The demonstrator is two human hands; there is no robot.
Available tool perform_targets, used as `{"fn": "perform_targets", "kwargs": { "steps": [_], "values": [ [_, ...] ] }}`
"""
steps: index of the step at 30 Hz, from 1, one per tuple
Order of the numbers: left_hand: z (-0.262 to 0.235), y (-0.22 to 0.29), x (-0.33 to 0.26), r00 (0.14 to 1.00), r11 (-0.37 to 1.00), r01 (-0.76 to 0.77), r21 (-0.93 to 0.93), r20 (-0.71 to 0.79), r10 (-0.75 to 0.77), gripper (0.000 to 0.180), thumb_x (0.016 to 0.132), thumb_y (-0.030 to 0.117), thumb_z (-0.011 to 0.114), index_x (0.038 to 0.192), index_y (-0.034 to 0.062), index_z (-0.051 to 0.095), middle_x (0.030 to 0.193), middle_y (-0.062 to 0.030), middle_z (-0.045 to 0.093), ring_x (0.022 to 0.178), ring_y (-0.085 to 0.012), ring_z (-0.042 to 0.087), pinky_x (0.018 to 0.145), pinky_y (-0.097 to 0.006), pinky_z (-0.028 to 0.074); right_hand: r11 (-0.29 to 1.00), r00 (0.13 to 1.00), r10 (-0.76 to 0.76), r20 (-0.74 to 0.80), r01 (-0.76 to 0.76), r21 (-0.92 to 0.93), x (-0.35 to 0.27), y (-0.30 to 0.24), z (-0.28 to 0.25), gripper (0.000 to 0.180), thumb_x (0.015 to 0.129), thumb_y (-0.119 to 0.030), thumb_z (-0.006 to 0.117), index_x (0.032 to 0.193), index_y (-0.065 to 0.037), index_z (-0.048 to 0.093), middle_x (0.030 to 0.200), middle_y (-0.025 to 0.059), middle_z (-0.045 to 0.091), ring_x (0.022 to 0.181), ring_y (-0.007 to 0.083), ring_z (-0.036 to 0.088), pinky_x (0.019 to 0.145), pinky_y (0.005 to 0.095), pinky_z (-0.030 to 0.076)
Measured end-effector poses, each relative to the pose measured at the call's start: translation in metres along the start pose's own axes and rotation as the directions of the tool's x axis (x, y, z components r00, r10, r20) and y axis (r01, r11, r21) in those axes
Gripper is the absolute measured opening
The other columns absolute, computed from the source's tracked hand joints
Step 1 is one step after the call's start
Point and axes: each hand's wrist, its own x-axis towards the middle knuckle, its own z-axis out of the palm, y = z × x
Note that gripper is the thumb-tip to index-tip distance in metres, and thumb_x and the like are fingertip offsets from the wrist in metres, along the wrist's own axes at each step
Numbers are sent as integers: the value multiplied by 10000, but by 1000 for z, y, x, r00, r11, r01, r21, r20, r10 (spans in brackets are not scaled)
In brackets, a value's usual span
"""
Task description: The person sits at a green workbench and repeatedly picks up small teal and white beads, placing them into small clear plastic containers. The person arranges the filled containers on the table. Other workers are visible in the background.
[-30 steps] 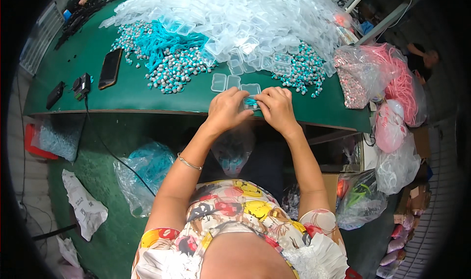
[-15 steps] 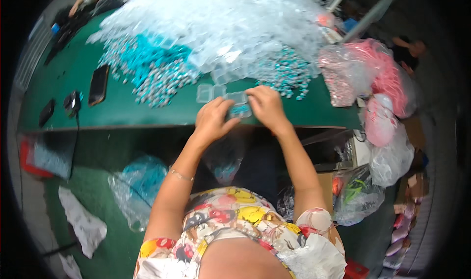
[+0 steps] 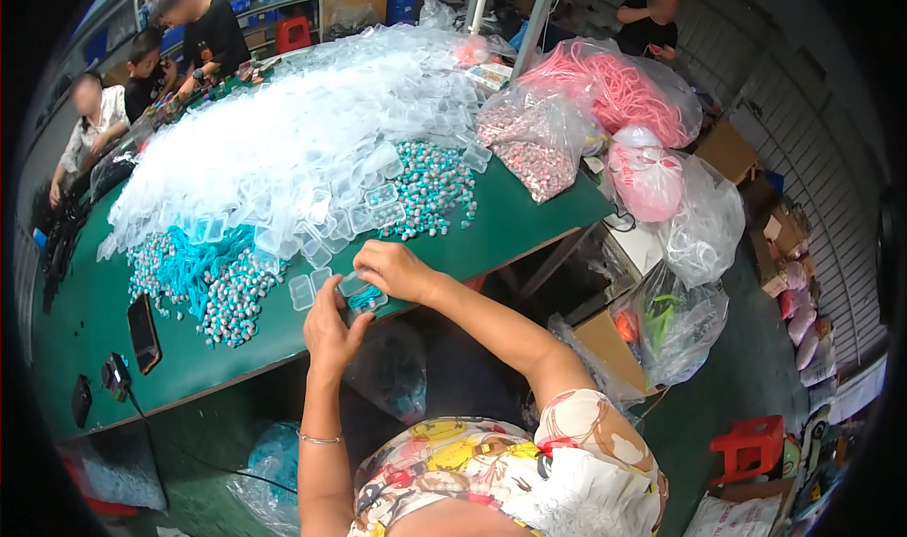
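Near the table's front edge, a small clear plastic box point(image 3: 368, 301) holds turquoise cord, and its lid stands raised. My left hand point(image 3: 330, 331) grips the box from the left, with thumb and fingers at its near side. From the right, my right hand point(image 3: 395, 271) pinches at the far side, by the lid. Just left of them lies another clear box point(image 3: 302, 292), opened out flat on the table. Beyond my hands spreads a large heap of clear boxes point(image 3: 255, 140). Turquoise cords point(image 3: 200, 263) and grey-and-turquoise beads point(image 3: 236, 308) lie to the left, more beads point(image 3: 435, 187) to the right.
On the green table point(image 3: 283, 348), a phone point(image 3: 144, 334) and a small black device point(image 3: 115, 376) with a cable lie at left. Bags of pink beads point(image 3: 529, 150) and pink cord point(image 3: 628, 88) sit at right. Several other people are around the table's far side.
My view has swung and tilted, so the table now slants and other people show at the back. Both hands stay on the same clear box with the turquoise cord inside.
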Motion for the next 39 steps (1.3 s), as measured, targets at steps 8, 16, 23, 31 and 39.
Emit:
{"fn": "perform_targets", "kwargs": {
  "steps": [8,16,23,31,39],
  "values": [
    [4,0,2,990,984,-136,113,50,131,477,794,184,766,1233,84,607,994,-126,591,863,-336,617,732,-418,495,988,991,-131,5,130,85,-30,-15,-18,299,778,-99,733,1054,-31,641,1014,151,624,976,365,603,833,440,505],
    [5,-10,7,996,980,-88,181,-9,91,216,859,136,664,1060,60,654,934,-144,605,852,-367,616,710,-460,495,987,984,-164,-72,163,-10,-23,-4,11,274,824,-131,728,1077,-49,665,992,159,632,921,350,609,811,431,507],
    [33,-28,-4,986,991,-135,-1,-101,134,267,853,352,626,763,101,607,783,-97,581,708,-324,621,587,-458,511,997,994,-60,89,55,54,-28,-25,5,127,895,-73,664,990,12,668,906,181,612,830,357,591,731,438,482],
    [79,-39,17,957,976,-209,63,-191,217,454,892,480,547,675,90,633,770,-100,626,667,-344,642,545,-471,502,990,973,-93,209,68,125,-27,-11,-16,208,951,-180,646,1016,7,708,945,176,660,864,317,626,803,394,501],
    [74,-34,9,953,968,-250,21,-172,250,413,1021,404,482,821,72,625,829,-135,623,766,-352,630,645,-441,508,985,983,-140,120,126,115,-34,-11,-10,238,946,-224,627,909,-7,717,857,142,652,791,305,621,743,395,511]
  ]
}}
